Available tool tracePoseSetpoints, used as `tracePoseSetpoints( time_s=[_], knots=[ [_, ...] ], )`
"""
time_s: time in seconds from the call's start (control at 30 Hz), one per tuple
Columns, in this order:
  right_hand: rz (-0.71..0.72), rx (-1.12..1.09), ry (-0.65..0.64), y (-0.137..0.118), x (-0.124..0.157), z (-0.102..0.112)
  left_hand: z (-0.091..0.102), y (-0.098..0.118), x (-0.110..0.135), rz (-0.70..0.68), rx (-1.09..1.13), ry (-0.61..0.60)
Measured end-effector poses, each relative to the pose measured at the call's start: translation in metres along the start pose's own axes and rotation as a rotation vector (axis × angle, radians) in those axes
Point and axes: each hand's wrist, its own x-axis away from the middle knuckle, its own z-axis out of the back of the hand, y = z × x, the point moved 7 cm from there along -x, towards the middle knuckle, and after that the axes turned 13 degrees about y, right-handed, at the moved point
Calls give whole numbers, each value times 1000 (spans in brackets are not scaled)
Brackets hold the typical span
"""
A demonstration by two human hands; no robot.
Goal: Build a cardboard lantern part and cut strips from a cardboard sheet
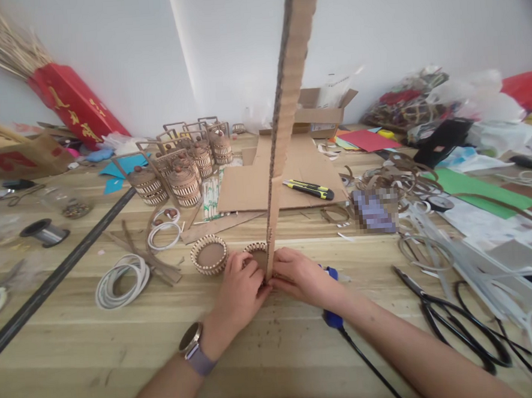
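A long corrugated cardboard strip (277, 138) stands upright, slightly tilted, its lower end between my two hands. My right hand (304, 276) pinches that lower end from the right. My left hand (241, 283), wearing a watch (193, 341), has its fingers bent over a small round basket (258, 255), its thumb near the foot of the strip. The hands and strip hide much of this basket. Just left of it lies a similar shallow round basket (209, 254) with a brown base and a beige-and-brown rim. A blue tool with a black cord (333, 315) is partly covered by my right forearm.
Black-handled scissors (448, 317) lie at right, near tangled brown strips (395, 176). A yellow-black utility knife (309, 190) rests on flat cardboard (242, 185). Several lidded baskets with handles (184, 183) stand behind. A white coil (122, 281) and dark rod (72, 265) are left.
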Motion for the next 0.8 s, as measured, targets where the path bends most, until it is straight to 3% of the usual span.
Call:
tracePoseSetpoints(
  time_s=[0.37, 0.57, 0.67, 0.8],
  knots=[
    [-2, -10, -9, 2, 1, -1, 0, 7, -3, 2, -160, -86],
    [-7, -17, -3, 3, 2, 0, -2, 11, -2, -25, -180, -76],
    [-6, -16, 5, 4, 2, -1, 12, 17, -4, -60, -234, -35],
    [-3, -2, 17, 2, 2, -1, 53, 7, -11, -21, -333, 70]
  ],
)
